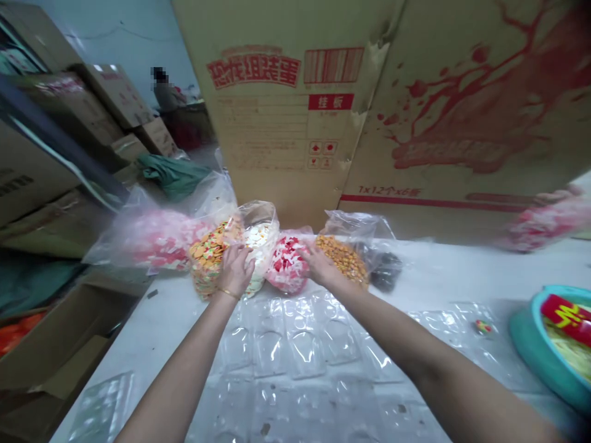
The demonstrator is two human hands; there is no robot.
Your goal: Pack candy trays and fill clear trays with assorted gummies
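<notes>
My left hand [236, 269] lies against a clear bag of orange pieces with coloured specks [207, 261], its fingers spread. Just right of it stands an open clear bag of white pieces [258, 243]. My right hand [319, 263] reaches forward with its fingers stretched out at the side of a bag of red and white pieces [285, 261]. Behind that wrist is a bag of small orange-brown pieces [344, 255], with a bag of dark pieces [386, 271] beside it. Clear plastic blister trays [305, 344] lie in rows under my forearms.
Large printed cartons [272, 135] stand behind the bags. A larger bag of pink and white pieces [161, 237] lies at left. At right are a teal basin [530, 344] and another pink-white bag [540, 224] with a hand near it. A person [168, 95] is in the background.
</notes>
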